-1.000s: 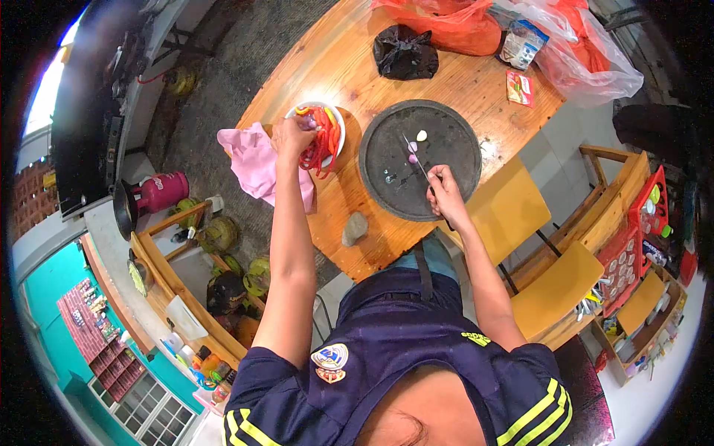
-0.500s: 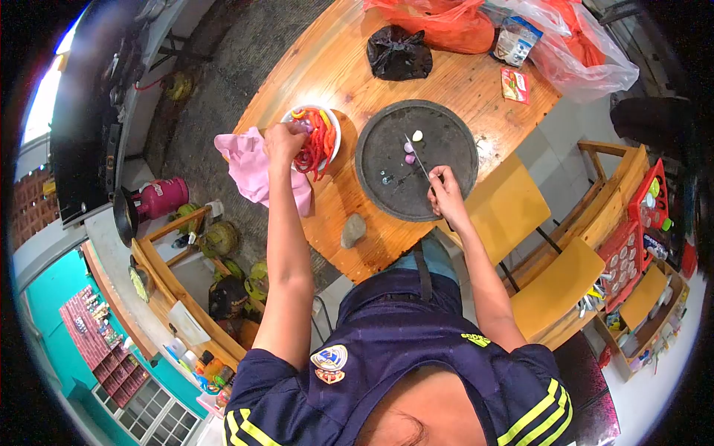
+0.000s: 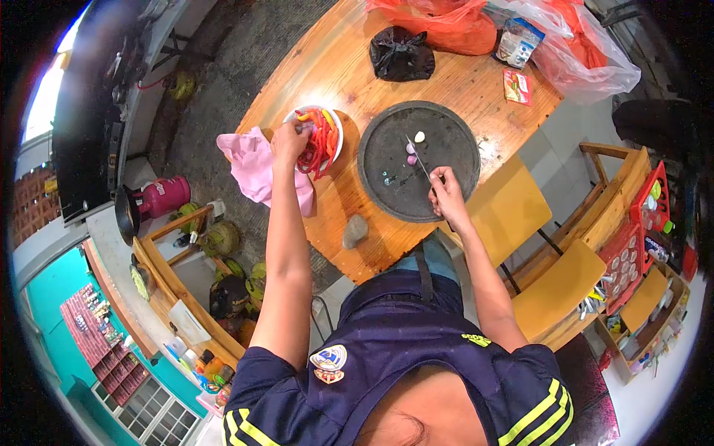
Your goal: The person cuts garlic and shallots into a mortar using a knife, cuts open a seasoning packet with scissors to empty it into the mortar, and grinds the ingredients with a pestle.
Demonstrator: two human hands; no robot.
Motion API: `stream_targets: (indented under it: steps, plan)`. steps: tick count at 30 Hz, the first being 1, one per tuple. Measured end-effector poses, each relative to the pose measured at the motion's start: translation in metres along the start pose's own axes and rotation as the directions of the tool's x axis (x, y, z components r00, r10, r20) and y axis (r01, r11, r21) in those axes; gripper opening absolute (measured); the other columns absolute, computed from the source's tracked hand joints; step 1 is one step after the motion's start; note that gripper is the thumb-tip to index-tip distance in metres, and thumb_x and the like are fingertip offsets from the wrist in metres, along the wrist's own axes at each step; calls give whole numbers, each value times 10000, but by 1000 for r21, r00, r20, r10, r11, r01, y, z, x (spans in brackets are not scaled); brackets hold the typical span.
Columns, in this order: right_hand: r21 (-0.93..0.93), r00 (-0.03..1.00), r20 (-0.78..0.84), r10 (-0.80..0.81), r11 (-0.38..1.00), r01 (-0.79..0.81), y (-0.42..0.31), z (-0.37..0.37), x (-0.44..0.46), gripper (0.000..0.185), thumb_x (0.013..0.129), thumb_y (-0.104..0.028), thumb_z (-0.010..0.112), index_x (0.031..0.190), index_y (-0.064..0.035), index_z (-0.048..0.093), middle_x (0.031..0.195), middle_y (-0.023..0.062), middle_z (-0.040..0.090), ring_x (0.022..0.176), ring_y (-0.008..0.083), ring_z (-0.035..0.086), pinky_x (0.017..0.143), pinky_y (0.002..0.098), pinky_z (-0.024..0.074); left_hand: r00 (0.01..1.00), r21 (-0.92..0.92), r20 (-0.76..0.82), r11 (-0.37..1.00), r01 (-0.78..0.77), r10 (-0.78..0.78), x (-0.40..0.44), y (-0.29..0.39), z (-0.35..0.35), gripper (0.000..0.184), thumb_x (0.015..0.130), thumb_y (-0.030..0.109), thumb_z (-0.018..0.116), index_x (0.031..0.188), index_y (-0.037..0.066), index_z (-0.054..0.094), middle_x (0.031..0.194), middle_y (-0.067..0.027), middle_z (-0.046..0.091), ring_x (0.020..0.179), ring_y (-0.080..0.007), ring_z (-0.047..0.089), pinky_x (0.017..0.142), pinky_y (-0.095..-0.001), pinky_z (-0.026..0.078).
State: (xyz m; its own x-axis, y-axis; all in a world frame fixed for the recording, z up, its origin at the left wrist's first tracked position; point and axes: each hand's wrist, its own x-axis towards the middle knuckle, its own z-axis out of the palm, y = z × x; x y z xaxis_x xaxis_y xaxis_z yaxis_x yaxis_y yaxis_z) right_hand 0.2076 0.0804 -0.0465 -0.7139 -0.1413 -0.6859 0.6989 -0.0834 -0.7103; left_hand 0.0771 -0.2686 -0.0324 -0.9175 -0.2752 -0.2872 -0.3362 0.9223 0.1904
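On this table (image 3: 346, 82), the left hand (image 3: 287, 143) reaches into the bowl (image 3: 340, 132), its grip hidden from me; the right hand (image 3: 446, 192) curls tight round a knife (image 3: 422, 163) that, jolted, might roll onions (image 3: 412, 160) off the board (image 3: 379, 156).

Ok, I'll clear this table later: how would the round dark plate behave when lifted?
The round dark plate looks like stone, so probably heavy and rigid. Broad and low, it seems unlikely to tip. Rounded purple pieces on it might roll.

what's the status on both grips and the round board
Right grip holding knife over round board. Left grip at white bowl. Two purple pieces, one whitish piece near knife. Nothing seen blocking knife.
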Motion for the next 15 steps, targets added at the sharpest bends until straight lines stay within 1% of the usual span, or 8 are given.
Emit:
stream_targets:
  steps: [3,6,9,12,15]
  plan:
    - [10,1000,-6,-3,1000,3,0,0,-1,136,987,-275,476,1024,-158,417,566,-23,445,387,66,373,346,236,283,1000,71,8,997,-10,9,8,-5,7,365,725,268,659,1071,162,704,917,-192,691,889,-353,664,796,-430,519]
    - [9,1000,-14,-12,1000,12,-1,0,-1,141,986,-274,478,1026,-153,417,560,-23,446,383,67,374,344,237,286,999,36,17,999,-41,40,10,-11,5,336,703,247,685,1026,164,721,885,-172,699,844,-339,675,758,-416,528]
    - [9,1000,-11,-26,1000,26,1,-1,0,147,985,-272,479,1027,-146,416,555,-22,445,381,66,375,342,237,287,998,-83,60,996,-14,19,8,-14,-3,288,692,224,691,974,196,742,920,-156,699,880,-313,673,794,-401,523]
    - [5,1000,-12,-24,1000,24,1,0,1,150,985,-270,479,1027,-141,415,554,-21,443,381,66,374,342,236,288,994,-120,109,993,-14,27,6,-16,-2,265,703,243,693,959,201,747,917,-146,701,877,-304,676,795,-392,527]
    - [1,1000,-9,-24,1000,24,2,2,3,150,985,-270,478,1025,-141,415,553,-20,442,382,63,372,341,234,285,1000,-87,4,996,-24,25,2,-8,2,229,720,273,692,930,203,754,915,-142,702,874,-306,677,796,-389,529]
